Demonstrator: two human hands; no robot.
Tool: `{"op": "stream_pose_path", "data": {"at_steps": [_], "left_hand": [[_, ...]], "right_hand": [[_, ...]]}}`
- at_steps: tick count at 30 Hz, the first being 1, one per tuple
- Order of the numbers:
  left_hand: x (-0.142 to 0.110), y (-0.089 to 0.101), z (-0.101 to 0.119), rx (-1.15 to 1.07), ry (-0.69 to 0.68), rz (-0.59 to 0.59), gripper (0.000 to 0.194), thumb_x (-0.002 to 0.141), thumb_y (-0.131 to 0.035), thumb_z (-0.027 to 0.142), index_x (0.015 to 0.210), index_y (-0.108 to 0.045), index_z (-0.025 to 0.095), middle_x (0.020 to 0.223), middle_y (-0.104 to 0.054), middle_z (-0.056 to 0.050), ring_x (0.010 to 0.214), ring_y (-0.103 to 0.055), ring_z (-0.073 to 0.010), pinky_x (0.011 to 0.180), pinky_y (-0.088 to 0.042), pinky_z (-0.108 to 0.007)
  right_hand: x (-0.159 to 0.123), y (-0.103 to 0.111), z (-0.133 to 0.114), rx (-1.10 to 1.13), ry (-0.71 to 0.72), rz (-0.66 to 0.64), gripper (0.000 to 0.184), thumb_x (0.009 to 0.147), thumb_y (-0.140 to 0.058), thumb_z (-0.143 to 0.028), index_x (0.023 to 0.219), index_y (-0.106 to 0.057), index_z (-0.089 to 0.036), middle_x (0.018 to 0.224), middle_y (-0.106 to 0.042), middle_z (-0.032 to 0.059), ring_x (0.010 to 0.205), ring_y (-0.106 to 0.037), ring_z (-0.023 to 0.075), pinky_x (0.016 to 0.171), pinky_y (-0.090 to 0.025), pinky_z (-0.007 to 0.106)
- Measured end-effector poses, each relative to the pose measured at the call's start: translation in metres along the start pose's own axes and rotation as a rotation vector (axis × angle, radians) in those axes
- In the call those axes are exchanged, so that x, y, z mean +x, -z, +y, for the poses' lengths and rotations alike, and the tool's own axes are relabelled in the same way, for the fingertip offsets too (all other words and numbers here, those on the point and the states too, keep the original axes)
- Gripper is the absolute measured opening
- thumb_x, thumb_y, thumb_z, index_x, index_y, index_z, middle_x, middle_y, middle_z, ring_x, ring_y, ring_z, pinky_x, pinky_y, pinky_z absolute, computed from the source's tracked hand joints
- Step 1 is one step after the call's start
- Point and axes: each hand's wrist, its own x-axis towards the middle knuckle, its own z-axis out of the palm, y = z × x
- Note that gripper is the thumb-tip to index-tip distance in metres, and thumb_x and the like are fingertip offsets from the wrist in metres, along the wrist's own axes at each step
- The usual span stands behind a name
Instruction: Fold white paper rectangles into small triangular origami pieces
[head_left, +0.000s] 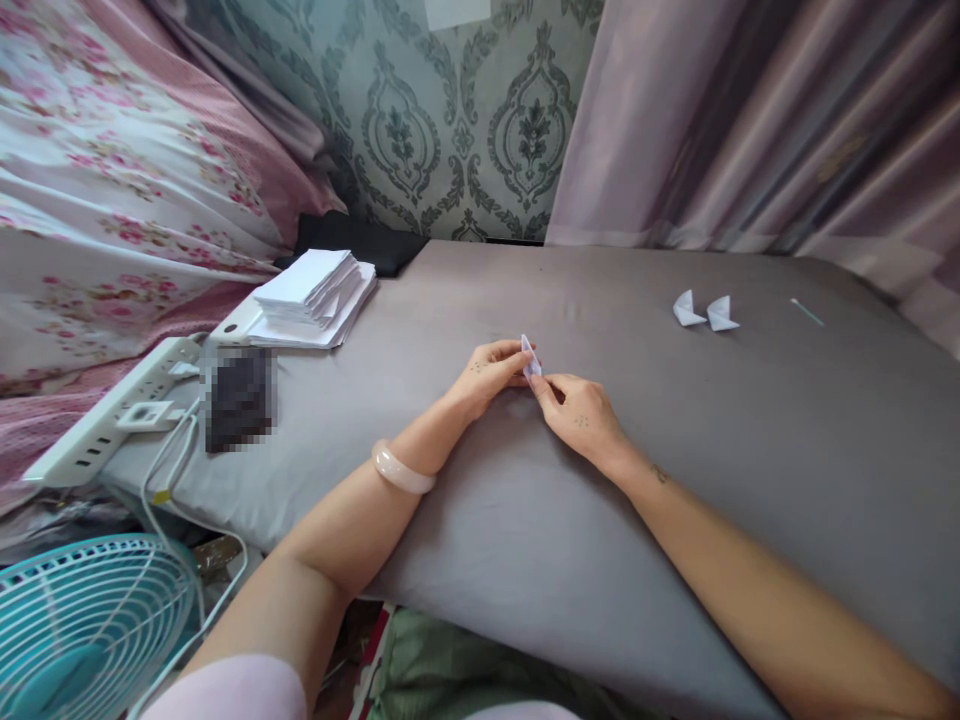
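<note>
Over the middle of the grey sheet, both hands meet at a small folded white paper [530,358]. My left hand [491,372] pinches it from the left side, thumb across its face. From the lower right, my right hand [577,408] grips the paper's bottom edge between thumb and fingers. Most of the left fingers are hidden behind the paper. To the right, two folded paper boats [687,309] sit side by side on the sheet, apart from the hands.
A stack of white paper [311,290] lies at the back left, near a black cloth [367,243]. Along the left edge runs a power strip [112,405] with cables, beside a blurred dark object [240,398]. A blue fan [90,630] stands lower left. A thin stick [807,311] lies far right.
</note>
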Motion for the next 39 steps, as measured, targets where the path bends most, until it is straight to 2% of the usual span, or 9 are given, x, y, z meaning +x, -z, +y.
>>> {"op": "stream_pose_path", "data": {"at_steps": [6, 9, 12, 17, 25, 33, 39], "left_hand": [[0.001, 0.000, -0.003, 0.073, -0.034, -0.041, 0.022, 0.082, -0.061, 0.024, 0.098, -0.067, 0.009, 0.084, -0.068, -0.006, 0.076, -0.063, -0.0133, 0.079, -0.052, -0.031], [0.000, 0.000, -0.006, 0.201, -0.094, -0.082, 0.019, 0.084, -0.055, 0.025, 0.087, -0.067, 0.010, 0.076, -0.064, -0.002, 0.072, -0.060, -0.0124, 0.075, -0.050, -0.028], [0.000, 0.001, -0.009, 0.377, -0.167, -0.102, 0.020, 0.084, -0.051, 0.025, 0.080, -0.065, 0.011, 0.070, -0.061, 0.000, 0.066, -0.056, -0.0109, 0.067, -0.047, -0.024], [-0.001, 0.002, -0.010, 0.543, -0.231, -0.136, 0.018, 0.083, -0.052, 0.025, 0.081, -0.065, 0.012, 0.070, -0.061, 0.000, 0.067, -0.056, -0.0116, 0.064, -0.045, -0.022], [0.000, 0.001, -0.009, 0.421, -0.222, -0.213, 0.018, 0.077, -0.050, 0.015, 0.085, -0.065, 0.011, 0.076, -0.064, -0.002, 0.071, -0.058, -0.0115, 0.067, -0.046, -0.022], [-0.003, 0.000, -0.005, 0.468, -0.164, -0.152, 0.018, 0.084, -0.049, 0.020, 0.075, -0.062, 0.011, 0.066, -0.057, 0.000, 0.061, -0.052, -0.0090, 0.058, -0.041, -0.020], [-0.008, -0.003, 0.001, 0.500, -0.150, -0.242, 0.022, 0.088, -0.048, 0.025, 0.077, -0.059, 0.011, 0.063, -0.050, 0.002, 0.059, -0.047, -0.0082, 0.057, -0.037, -0.020]], "right_hand": [[0.003, 0.000, 0.003, -0.004, -0.049, 0.023, 0.038, 0.093, -0.040, -0.035, 0.079, -0.072, -0.019, 0.074, -0.072, 0.0076, 0.067, -0.063, 0.0199, 0.063, -0.038, 0.030], [0.003, -0.001, 0.004, 0.005, -0.087, 0.075, 0.030, 0.088, -0.046, -0.030, 0.079, -0.073, -0.019, 0.078, -0.074, 0.0081, 0.072, -0.066, 0.0212, 0.068, -0.042, 0.031], [0.004, -0.001, 0.006, 0.049, -0.110, 0.100, 0.027, 0.086, -0.050, -0.032, 0.082, -0.073, -0.020, 0.083, -0.075, 0.0085, 0.079, -0.069, 0.0230, 0.072, -0.046, 0.031], [0.005, 0.000, 0.007, 0.079, -0.149, 0.078, 0.025, 0.085, -0.052, -0.033, 0.084, -0.074, -0.020, 0.083, -0.076, 0.0082, 0.080, -0.070, 0.0231, 0.074, -0.047, 0.032], [0.008, 0.003, 0.005, 0.106, -0.223, 0.071, 0.022, 0.081, -0.055, -0.033, 0.078, -0.073, -0.020, 0.080, -0.075, 0.0065, 0.078, -0.069, 0.0217, 0.072, -0.047, 0.032], [0.008, 0.002, 0.006, 0.189, -0.221, 0.072, 0.019, 0.079, -0.056, -0.031, 0.073, -0.071, -0.021, 0.077, -0.075, 0.0046, 0.076, -0.069, 0.0209, 0.071, -0.047, 0.031], [0.008, 0.003, 0.006, 0.190, -0.234, 0.127, 0.026, 0.081, -0.056, -0.039, 0.068, -0.069, -0.021, 0.073, -0.073, 0.0048, 0.076, -0.069, 0.0216, 0.071, -0.045, 0.032]]}}
